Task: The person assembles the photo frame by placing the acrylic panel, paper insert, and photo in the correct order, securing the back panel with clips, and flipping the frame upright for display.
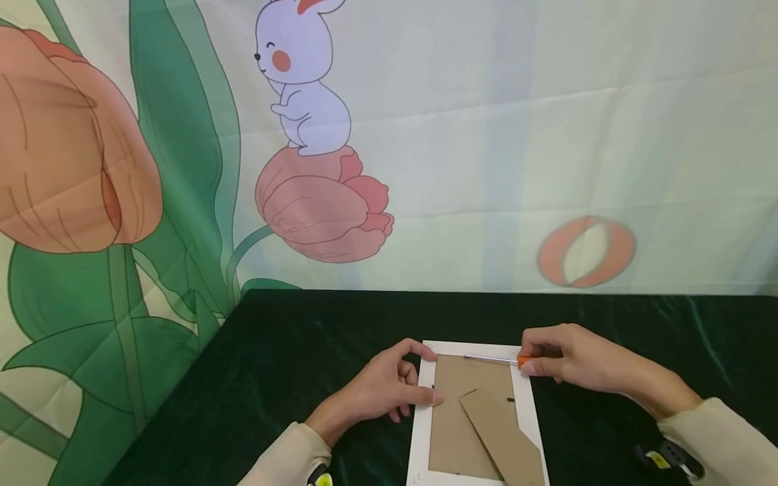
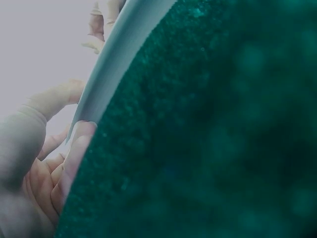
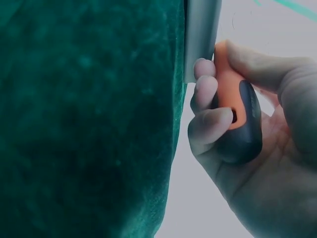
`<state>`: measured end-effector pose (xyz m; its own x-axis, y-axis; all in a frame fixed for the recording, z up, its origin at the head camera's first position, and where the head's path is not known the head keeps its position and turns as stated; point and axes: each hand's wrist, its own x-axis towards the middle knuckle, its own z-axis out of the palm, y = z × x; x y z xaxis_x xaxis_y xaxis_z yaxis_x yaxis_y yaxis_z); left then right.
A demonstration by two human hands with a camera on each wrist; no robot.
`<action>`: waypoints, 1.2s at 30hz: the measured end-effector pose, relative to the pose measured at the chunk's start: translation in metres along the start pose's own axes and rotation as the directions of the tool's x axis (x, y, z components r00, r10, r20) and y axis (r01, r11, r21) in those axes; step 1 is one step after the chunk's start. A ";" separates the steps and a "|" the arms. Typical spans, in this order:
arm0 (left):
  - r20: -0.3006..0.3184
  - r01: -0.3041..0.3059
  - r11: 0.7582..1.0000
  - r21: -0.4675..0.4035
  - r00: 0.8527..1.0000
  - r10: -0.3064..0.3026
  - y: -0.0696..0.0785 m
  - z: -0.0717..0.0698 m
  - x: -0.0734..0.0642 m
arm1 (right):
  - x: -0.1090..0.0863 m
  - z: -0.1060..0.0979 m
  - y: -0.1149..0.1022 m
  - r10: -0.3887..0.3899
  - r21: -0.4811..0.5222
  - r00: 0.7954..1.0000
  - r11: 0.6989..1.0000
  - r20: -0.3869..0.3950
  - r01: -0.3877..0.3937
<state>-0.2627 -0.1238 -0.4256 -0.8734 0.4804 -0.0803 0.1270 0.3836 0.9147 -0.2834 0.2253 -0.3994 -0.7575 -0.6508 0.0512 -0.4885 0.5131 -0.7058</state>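
A white picture frame (image 1: 418,432) lies back side up, with a brown backing board (image 1: 450,432) and a brown stand leg (image 1: 504,432) slanting across it. My left hand (image 1: 379,385) grips the frame's left side, thumb and index finger over the border near the upper corner. In the left wrist view, the fingers of that hand (image 2: 81,144) meet the frame's edge (image 2: 111,64). My right hand (image 1: 583,358) holds a screwdriver at the frame's upper right corner. The screwdriver's orange and black handle (image 3: 233,94) sits in the curled fingers; its thin shaft (image 1: 492,359) points left across the board's top edge.
Dark green velvet cloth (image 1: 273,378) covers the table under the frame. Behind the table hangs a printed backdrop (image 1: 437,169) with a rabbit and tulips. Small dark tabs (image 1: 510,399) stand at the board's side edges.
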 end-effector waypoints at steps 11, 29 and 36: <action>0.001 0.006 1.000 -0.001 1.000 -0.006 0.001 0.000 -0.001 | -0.002 0.001 -0.003 -0.036 -0.037 0.999 0.999 0.004 0.036; -0.002 0.014 1.000 0.009 1.000 -0.014 0.002 -0.002 -0.001 | 0.002 0.000 -0.010 -0.135 -0.225 0.991 0.965 0.006 0.133; 0.002 0.011 1.000 -0.005 1.000 -0.011 0.002 -0.001 -0.001 | -0.002 0.002 -0.007 -0.123 -0.180 0.992 0.976 -0.007 0.120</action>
<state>-0.2621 -0.1241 -0.4237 -0.8736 0.4781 -0.0910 0.1153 0.3849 0.9157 -0.2779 0.2217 -0.3962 -0.6947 -0.7050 0.1430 -0.6456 0.5234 -0.5561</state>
